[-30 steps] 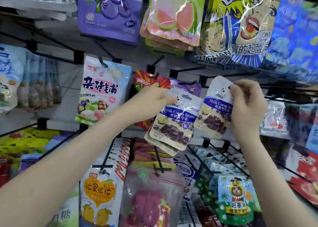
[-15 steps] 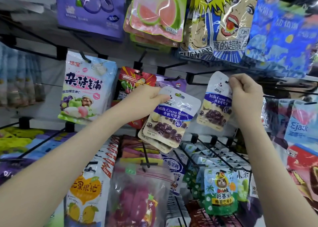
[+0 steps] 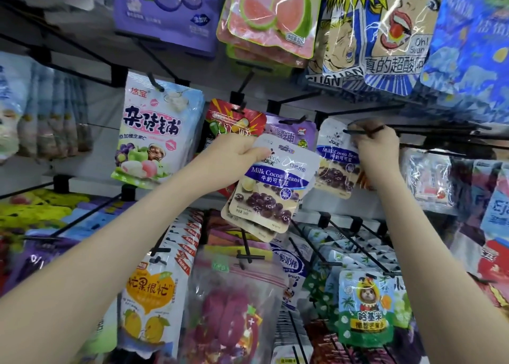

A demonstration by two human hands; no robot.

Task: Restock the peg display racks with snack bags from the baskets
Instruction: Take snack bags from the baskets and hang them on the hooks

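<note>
My left hand [image 3: 234, 151] grips a small stack of white and blue Milk Cocoa Beans bags [image 3: 271, 195] by their top edge, in front of the middle row of the rack. My right hand [image 3: 378, 146] pinches the top of a single Milk Cocoa Beans bag [image 3: 334, 168] and holds it up at the tip of a black peg [image 3: 363, 130]. The peg's end lies across my fingers at the bag's top. Whether the peg passes through the bag's hang hole is hidden by my fingers.
Black pegs jut out at several heights, many loaded. A red bag [image 3: 234, 118] and a purple bag [image 3: 292, 132] hang behind my left hand, a pastel fruit-candy bag [image 3: 154, 135] to the left. Guava bags [image 3: 270, 13] and comic-face bags [image 3: 385, 30] hang above. No basket is visible.
My right hand has lifted its single bag up and slightly left to the peg tip. My left hand with the stack has stayed roughly in place while the camera moved closer.
</note>
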